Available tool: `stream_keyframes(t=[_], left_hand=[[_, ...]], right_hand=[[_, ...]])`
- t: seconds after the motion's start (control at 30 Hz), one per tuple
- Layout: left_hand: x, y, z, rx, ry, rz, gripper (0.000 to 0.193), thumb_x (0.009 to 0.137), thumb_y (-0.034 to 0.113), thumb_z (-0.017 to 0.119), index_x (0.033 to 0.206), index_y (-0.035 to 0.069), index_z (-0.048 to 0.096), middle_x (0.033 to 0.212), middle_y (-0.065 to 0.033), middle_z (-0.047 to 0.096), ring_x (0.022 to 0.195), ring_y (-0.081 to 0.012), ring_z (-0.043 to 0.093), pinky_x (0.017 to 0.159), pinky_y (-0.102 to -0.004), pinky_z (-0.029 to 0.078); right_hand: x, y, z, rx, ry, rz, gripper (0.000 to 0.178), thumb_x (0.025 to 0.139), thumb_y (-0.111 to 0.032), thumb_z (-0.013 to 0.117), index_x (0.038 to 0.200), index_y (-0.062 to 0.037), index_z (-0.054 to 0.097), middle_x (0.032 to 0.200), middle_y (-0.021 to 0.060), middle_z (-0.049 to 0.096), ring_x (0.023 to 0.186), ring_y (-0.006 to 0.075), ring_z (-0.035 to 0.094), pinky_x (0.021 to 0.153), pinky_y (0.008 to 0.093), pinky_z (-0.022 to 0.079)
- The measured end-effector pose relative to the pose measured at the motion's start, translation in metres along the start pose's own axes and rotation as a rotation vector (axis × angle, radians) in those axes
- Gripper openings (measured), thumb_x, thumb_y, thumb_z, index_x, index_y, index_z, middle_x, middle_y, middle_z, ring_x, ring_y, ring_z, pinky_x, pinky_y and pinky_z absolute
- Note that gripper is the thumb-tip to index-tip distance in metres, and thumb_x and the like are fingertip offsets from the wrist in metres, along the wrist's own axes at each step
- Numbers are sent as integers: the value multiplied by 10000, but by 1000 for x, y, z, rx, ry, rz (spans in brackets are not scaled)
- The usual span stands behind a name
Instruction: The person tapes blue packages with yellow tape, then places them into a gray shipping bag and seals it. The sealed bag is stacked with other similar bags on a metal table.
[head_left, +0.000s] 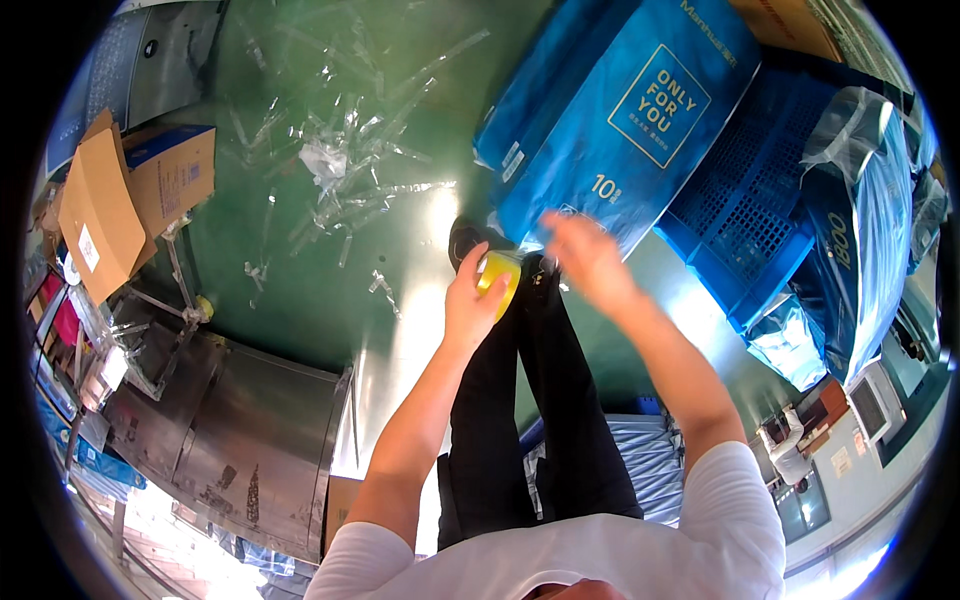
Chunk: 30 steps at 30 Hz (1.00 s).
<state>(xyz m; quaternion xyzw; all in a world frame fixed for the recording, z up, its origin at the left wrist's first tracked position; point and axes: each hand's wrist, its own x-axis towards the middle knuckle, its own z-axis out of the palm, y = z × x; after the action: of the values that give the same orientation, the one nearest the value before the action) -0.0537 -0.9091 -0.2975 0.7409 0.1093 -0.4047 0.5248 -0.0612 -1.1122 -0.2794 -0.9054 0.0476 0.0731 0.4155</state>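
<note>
A roll of yellow packing tape (497, 281) is held in my left hand (473, 300), whose fingers wrap around its side, low in front of my shoes. My right hand (588, 258) is raised at the near end of a large blue printed package (590, 130), just right of the roll. Motion smears its fingers, so I cannot make out whether they hold anything. The package lies tilted on the floor, running away to the upper right.
Scraps of clear tape (325, 165) litter the green floor (300, 290) at left. An opened cardboard box (170, 185) stands at far left, above a metal cabinet (255, 440). At right are a blue plastic crate (745, 190) and a plastic-wrapped blue bundle (860, 240).
</note>
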Motion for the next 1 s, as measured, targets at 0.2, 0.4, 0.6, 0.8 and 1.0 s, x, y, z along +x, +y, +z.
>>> stream_keyframes(t=[0.2, 0.4, 0.6, 0.8, 1.0], left_hand=[[2, 13, 10, -36, 8, -1, 516, 821, 81, 611, 1284, 12, 395, 821, -69, 608, 708, -92, 567, 637, -221, 451], [20, 6, 10, -51, 54, -36, 493, 827, 86, 611, 1267, 8, 402, 816, -68, 613, 713, -98, 578, 631, -225, 456], [22, 7, 7, -62, 44, -66, 494, 826, 86, 618, 1265, 11, 404, 808, -67, 615, 717, -93, 581, 630, -221, 457], [24, 6, 4, -26, 32, -28, 507, 819, 87, 627, 1268, 10, 403, 805, -67, 615, 711, -92, 580, 622, -222, 453], [23, 4, 3, -58, 28, -30, 515, 807, 83, 637, 1265, 10, 413, 785, -64, 608, 700, -93, 573, 619, -227, 450]], right_hand=[[63, 39, -14, 49, -27, 241, 372, 733, -53, 659, 1075, -89, 518, 926, 120, 602, 889, 315, 570, 760, 384, 479], [75, 67, 6, -84, -62, 31, 495, 694, -167, 711, 1134, -93, 496, 999, 121, 591, 947, 310, 553, 808, 386, 464], [70, 62, 13, -238, 19, -61, 798, 582, -369, 777, 1238, -69, 434, 1009, 139, 545, 900, 311, 524, 846, 376, 438], [79, 63, 4, -21, -71, 168, 682, 665, -261, 750, 1251, -91, 445, 813, 96, 538, 786, 275, 528, 747, 359, 452], [80, 58, 3, -31, -52, 104, 453, 723, -81, 655, 1148, -111, 503, 895, 103, 615, 873, 296, 575, 751, 385, 475]])
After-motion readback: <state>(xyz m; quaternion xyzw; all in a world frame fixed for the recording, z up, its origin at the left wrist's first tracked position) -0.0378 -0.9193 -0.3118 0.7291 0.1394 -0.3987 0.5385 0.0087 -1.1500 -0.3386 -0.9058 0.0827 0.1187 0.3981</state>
